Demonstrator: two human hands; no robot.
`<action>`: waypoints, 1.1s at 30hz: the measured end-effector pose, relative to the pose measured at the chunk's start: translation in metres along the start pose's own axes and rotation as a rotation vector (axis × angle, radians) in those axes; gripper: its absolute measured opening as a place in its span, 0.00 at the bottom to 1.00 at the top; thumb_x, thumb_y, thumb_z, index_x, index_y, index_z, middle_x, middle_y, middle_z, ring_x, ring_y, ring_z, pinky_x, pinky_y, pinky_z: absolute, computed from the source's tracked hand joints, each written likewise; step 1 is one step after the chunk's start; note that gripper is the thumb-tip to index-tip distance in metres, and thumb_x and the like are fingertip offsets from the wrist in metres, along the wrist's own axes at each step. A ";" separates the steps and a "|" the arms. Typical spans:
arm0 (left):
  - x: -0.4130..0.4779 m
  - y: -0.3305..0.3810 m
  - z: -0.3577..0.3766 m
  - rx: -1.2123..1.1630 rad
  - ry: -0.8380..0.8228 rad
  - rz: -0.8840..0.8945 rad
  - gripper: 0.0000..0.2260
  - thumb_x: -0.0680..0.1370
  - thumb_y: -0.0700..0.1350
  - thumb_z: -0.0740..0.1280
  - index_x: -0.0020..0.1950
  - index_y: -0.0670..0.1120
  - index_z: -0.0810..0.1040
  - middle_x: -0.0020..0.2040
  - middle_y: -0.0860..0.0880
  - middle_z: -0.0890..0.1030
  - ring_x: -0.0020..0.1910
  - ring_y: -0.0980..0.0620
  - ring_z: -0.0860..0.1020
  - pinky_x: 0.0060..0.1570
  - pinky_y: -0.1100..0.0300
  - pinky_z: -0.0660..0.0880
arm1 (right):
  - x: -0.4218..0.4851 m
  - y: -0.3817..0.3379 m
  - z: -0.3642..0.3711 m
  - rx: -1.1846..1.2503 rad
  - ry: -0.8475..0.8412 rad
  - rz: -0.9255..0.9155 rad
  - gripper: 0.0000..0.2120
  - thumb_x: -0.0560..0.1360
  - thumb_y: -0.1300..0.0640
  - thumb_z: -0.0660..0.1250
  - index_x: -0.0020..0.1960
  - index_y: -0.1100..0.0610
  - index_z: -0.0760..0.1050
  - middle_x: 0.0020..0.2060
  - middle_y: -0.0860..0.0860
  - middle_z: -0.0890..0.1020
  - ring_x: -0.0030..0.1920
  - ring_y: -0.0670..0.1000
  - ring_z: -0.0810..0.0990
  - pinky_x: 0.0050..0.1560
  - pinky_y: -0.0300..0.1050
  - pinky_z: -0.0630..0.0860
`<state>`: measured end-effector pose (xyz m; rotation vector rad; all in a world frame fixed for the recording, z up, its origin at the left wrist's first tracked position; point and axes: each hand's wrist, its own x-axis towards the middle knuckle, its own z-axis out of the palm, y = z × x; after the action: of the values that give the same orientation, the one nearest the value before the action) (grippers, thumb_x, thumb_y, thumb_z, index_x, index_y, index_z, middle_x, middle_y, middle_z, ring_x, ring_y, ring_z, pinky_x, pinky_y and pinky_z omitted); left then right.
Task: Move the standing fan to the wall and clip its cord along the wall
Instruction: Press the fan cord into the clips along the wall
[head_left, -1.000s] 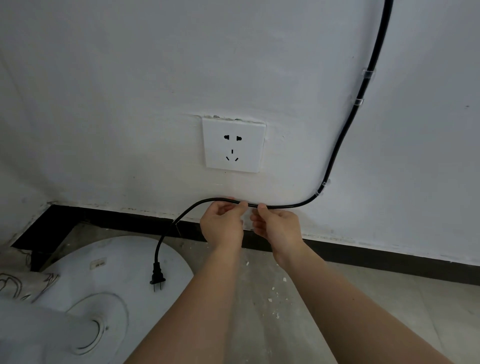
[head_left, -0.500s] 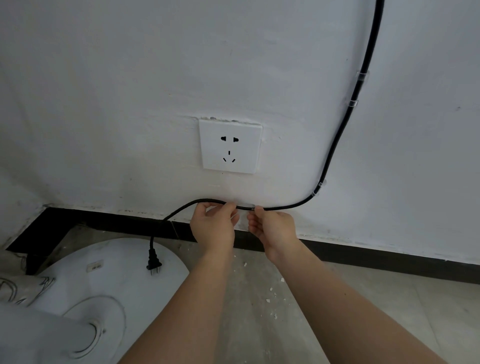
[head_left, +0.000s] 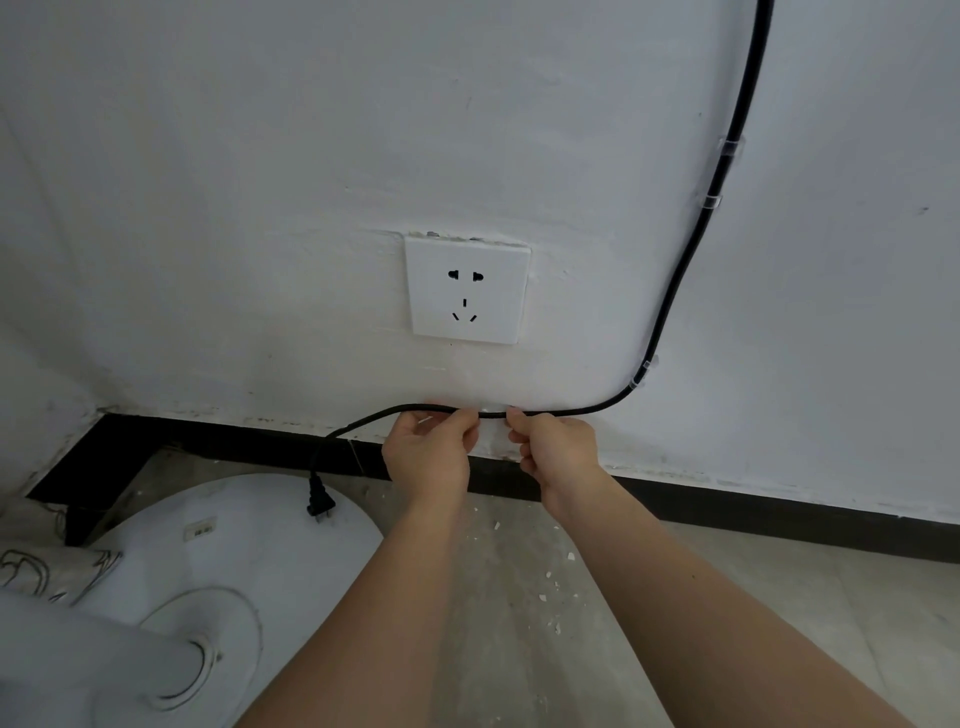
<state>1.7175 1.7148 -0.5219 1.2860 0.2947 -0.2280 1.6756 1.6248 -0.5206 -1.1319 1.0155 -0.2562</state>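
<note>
The fan's black cord (head_left: 691, 249) runs down the white wall from the top right, held by clear clips (head_left: 710, 201), then bends left along the wall above the skirting. My left hand (head_left: 428, 452) and my right hand (head_left: 553, 447) both pinch the cord just below the socket, a small gap apart, with a clear clip (head_left: 491, 409) on the wall between them. Left of my left hand the cord droops, and its plug (head_left: 319, 504) hangs free over the fan's round white base (head_left: 249, 551). The fan's pole rises at the lower left.
A white wall socket (head_left: 467, 290) sits right above my hands, nothing plugged in. A black skirting board (head_left: 779, 514) runs along the wall's foot. The grey floor (head_left: 519, 597) carries white plaster crumbs. A patterned cloth (head_left: 47, 569) lies at the far left.
My hands have stayed on the cord below the socket. The hanging plug has swung slightly left, and the view has shifted a little.
</note>
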 end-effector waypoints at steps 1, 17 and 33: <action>0.000 0.000 0.000 -0.005 -0.009 -0.009 0.07 0.69 0.31 0.72 0.40 0.40 0.77 0.35 0.45 0.80 0.37 0.48 0.79 0.36 0.62 0.78 | 0.000 0.000 0.000 0.000 0.001 -0.002 0.05 0.74 0.60 0.70 0.43 0.63 0.79 0.33 0.52 0.77 0.31 0.48 0.70 0.33 0.40 0.69; 0.002 -0.006 0.007 0.111 -0.049 -0.014 0.06 0.75 0.36 0.69 0.51 0.43 0.76 0.38 0.49 0.80 0.39 0.54 0.81 0.39 0.62 0.77 | 0.002 -0.004 0.000 -0.021 0.003 -0.004 0.04 0.74 0.63 0.69 0.47 0.64 0.79 0.33 0.53 0.78 0.32 0.48 0.71 0.31 0.41 0.68; 0.013 -0.003 0.009 0.055 0.033 -0.232 0.07 0.73 0.35 0.72 0.49 0.38 0.79 0.38 0.41 0.81 0.35 0.50 0.80 0.32 0.62 0.77 | 0.002 -0.006 -0.001 -0.046 0.002 -0.012 0.02 0.74 0.64 0.69 0.44 0.64 0.79 0.31 0.53 0.78 0.31 0.48 0.72 0.31 0.41 0.68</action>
<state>1.7298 1.7053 -0.5265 1.3104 0.4690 -0.4149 1.6779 1.6209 -0.5170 -1.1800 1.0212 -0.2445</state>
